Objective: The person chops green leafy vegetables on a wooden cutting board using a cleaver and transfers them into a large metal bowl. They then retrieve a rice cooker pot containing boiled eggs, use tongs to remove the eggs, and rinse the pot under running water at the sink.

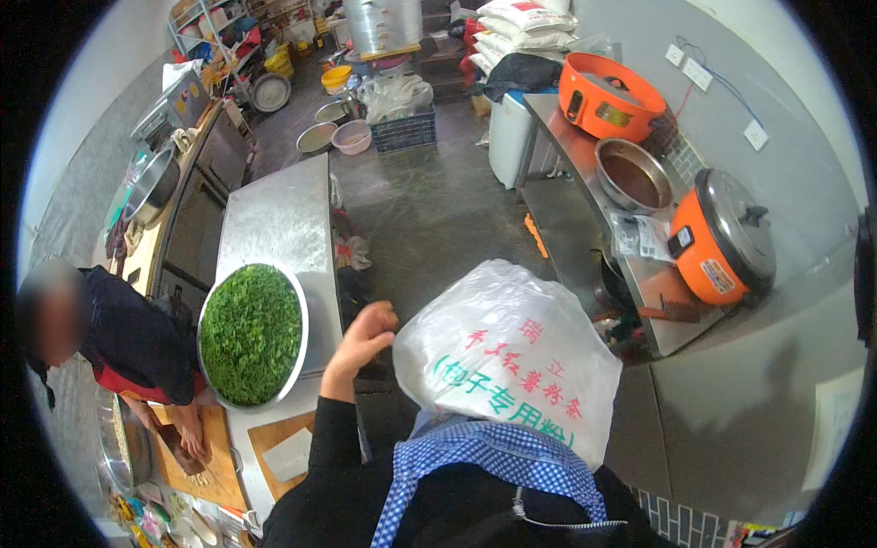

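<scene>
A large, full white plastic bag (507, 349) with red and green printed writing fills the space before my chest. My left hand (366, 335) is raised at the bag's left side, fingers curled; whether its fingertips touch the plastic cannot be told. My right hand is out of view, and the bag hides what lies behind it. Left of my forearm, a wide metal bowl (303, 329) heaped with chopped green leaves (252, 335) stands on a steel table (277, 205). Nearer me on that table, a cleaver (288, 455) lies on a wooden cutting board (264, 438).
A co-worker (144, 335) cuts at another board (223, 472) on the left. On the right, a steel counter (582, 164) holds orange cookers (719, 236) and a pot of brown liquid (634, 175). Basins (352, 137) and a crate (404, 131) stand on the floor ahead.
</scene>
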Available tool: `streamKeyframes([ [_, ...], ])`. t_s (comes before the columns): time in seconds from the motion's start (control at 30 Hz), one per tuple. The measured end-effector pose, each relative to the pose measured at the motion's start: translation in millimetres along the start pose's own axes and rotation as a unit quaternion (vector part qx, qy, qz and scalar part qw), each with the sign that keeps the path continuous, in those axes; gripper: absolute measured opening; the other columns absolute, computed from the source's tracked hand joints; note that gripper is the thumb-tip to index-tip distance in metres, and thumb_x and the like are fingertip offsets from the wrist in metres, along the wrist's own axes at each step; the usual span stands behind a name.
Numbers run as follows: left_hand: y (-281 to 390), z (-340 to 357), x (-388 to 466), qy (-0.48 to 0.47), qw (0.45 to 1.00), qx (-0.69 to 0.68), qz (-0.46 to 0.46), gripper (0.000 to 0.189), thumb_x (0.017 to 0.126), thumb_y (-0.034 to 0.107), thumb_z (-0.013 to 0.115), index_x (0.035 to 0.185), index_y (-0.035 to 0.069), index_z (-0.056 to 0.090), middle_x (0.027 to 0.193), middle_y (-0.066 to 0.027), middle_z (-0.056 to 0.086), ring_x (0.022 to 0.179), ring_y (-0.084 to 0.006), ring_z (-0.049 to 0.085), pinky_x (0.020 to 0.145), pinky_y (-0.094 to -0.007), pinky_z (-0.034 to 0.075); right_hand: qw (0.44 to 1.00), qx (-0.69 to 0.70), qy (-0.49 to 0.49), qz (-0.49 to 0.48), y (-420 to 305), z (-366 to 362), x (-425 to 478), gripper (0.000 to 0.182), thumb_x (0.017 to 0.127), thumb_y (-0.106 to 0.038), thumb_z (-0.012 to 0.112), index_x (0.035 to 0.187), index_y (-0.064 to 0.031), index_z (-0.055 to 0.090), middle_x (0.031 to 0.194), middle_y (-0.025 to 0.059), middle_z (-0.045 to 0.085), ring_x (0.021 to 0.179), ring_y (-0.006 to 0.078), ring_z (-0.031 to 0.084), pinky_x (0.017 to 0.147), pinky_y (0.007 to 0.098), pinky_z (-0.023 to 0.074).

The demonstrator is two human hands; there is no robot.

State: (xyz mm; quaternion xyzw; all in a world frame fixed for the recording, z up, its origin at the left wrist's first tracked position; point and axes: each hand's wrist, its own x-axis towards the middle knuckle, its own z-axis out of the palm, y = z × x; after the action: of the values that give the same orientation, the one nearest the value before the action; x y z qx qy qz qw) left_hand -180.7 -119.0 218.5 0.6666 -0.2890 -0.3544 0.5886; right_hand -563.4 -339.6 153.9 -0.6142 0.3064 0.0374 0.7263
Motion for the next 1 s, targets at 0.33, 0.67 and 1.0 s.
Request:
streamKeyframes([
  [0.33, -18, 103, 164, -0.57, 0.745, 0.294, -0.184, 0.049, 0.092, 0.03, 0.046, 0.133, 0.005, 0.039, 0.137, -0.0147, 0.039, 0.127, -0.0266, 0.036, 0.105, -0.0412, 0.027, 0.988, 0.003, -0.146, -0.046, -144, -29, 201, 0.084, 0.075, -0.033, 0.067, 0.139, -0.0052, 0.02, 0.144, 0.0137, 0.022, 0.133, 0.0275, 0.021, 0.107, 0.0384, 0.021],
  [0.67, -20, 51, 258, -0.37, 0.806, -0.217, -0.408, 0.082, 0.082, 0.046, 0.059, 0.143, 0.014, 0.015, 0.149, -0.0098, 0.012, 0.136, -0.0239, 0.014, 0.111, -0.0352, 0.012, 0.972, -0.031, -0.231, -0.019, -241, -191, 318, 0.105, 0.065, -0.034, 0.076, 0.142, -0.0046, 0.01, 0.148, 0.014, 0.014, 0.136, 0.0283, 0.011, 0.109, 0.0398, 0.0161],
  [1.0, 9, -37, 468, -0.454, 0.823, -0.151, -0.307, 0.064, 0.088, 0.036, 0.052, 0.139, 0.004, 0.027, 0.138, -0.0119, 0.036, 0.124, -0.0215, 0.036, 0.102, -0.0323, 0.027, 0.91, -0.233, -0.335, -0.067, -362, -138, 648, 0.081, 0.063, -0.02, 0.078, 0.132, -0.0056, 0.037, 0.127, 0.0119, 0.047, 0.116, 0.0213, 0.044, 0.099, 0.033, 0.0344],
])
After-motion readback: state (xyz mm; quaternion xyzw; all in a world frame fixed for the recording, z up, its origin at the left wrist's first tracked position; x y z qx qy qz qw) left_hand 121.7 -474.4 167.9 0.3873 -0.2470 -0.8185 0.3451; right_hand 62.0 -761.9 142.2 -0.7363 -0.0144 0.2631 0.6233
